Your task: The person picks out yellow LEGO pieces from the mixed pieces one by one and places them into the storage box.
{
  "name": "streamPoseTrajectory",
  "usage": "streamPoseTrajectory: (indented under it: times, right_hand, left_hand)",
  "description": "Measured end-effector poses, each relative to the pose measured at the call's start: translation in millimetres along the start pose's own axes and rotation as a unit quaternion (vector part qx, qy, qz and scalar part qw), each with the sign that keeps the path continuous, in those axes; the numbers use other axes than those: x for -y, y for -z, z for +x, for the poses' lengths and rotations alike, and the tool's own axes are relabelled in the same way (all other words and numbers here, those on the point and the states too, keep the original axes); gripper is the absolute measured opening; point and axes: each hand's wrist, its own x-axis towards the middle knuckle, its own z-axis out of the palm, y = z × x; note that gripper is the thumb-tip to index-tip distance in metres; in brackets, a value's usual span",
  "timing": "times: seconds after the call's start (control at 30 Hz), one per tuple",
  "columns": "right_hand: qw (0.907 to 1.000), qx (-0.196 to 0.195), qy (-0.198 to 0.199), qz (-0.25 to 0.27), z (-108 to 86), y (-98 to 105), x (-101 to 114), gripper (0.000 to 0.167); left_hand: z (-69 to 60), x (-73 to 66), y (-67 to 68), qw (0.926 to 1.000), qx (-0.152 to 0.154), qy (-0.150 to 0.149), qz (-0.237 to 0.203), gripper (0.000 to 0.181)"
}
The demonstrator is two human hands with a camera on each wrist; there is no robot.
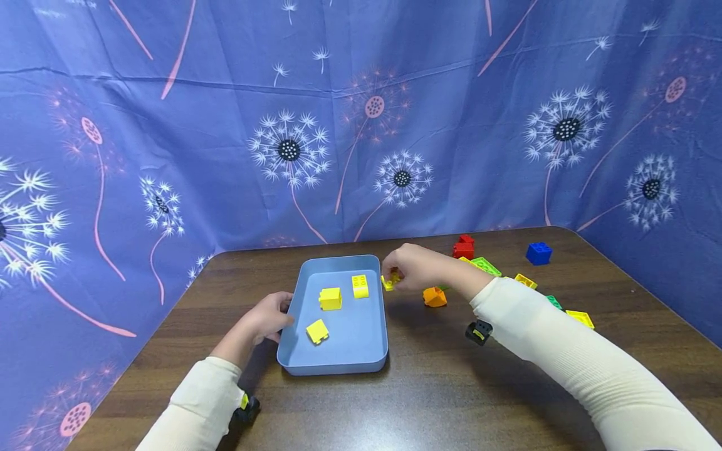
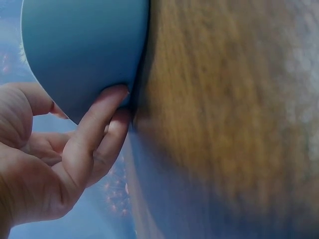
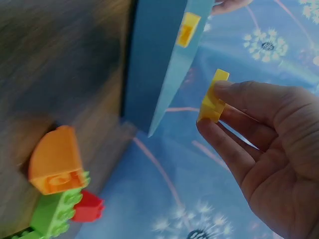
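A blue-grey tray [image 1: 361, 351] stands on the wooden table, holding a yellow block [image 1: 331, 299] at its middle left, another yellow block [image 1: 360, 287] at upper right and a third [image 1: 318, 331] lower down. The left hand [image 1: 272, 318] grips the tray's left wall; in the left wrist view its fingers [image 2: 102, 112] lie against the outside, thumb at the rim. Just outside the tray's right wall, the right hand [image 1: 414, 268] pinches a yellow piece [image 1: 389, 281]. The right wrist view shows that yellow piece [image 3: 214, 97] between thumb and fingertips of the right hand [image 3: 279, 134].
Right of the tray lie an orange block [image 1: 435, 297], red blocks [image 1: 463, 248], a light green block [image 1: 486, 266], a blue block [image 1: 539, 253], a dark green piece [image 1: 554, 302] and yellow pieces [image 1: 580, 319]. The right forearm passes over this group. A patterned blue cloth [image 1: 338, 125] hangs behind the table.
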Motion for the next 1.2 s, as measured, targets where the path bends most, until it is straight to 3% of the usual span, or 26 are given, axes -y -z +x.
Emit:
streamPoseTrajectory:
  times: [0.5,0.73,0.93,1.2]
  right_hand:
    - [0.9984,0.034,0.045,0.006,42.5,0,35,0.014]
    - [0.9979,0.031,0.054,0.020,70.8,-5,39,0.013]
    - [0.9981,0.030,0.028,0.045,91.5,-16,42,0.013]
    - [0.9955,0.068,-0.024,0.062,105.3,-42,40,0.017]
  left_hand:
    - [-1.5,1.2,0.6,1.0000,0.005,-0.001,-0.001,0.059]
    - [-1.4,-0.5,0.2,1.0000,0.003,0.004,-0.002,0.061]
    - [-1.8,-0.2,-0.2,1.0000,0.001,0.008,0.004,0.061]
    - [-2.0,-0.7,0.4,1.0000,0.003,0.005,0.002,0.061]
